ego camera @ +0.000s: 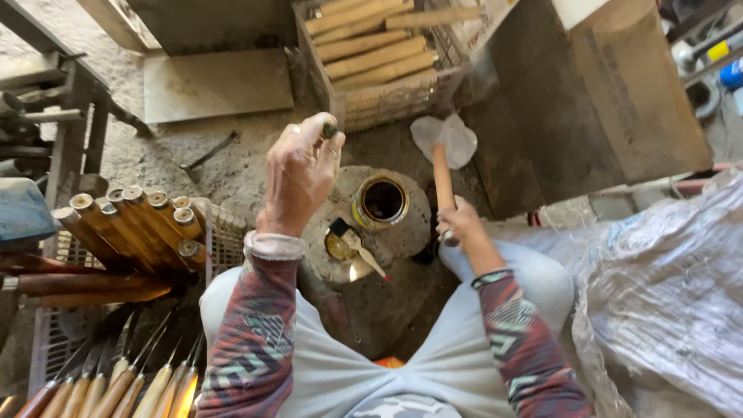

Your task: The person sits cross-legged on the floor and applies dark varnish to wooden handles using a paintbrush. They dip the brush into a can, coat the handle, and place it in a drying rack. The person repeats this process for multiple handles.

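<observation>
Patterned-sleeved left hand [298, 174] pinches a small dark knob [330, 129] above the open round metal tin [381, 201]; right hand [457, 224] is closed on a pale wooden handle [442, 174] with plastic-wrapped tip. Dangling plastic could likely dip into the tin.

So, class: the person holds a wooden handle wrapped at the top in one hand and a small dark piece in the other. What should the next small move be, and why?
Probably bring the left hand across to the wooden handle held upright in the right hand. The left fingers pinch a small dark piece well apart from the handle's wrapped top, while the open tin and brush lie untouched between them.
</observation>
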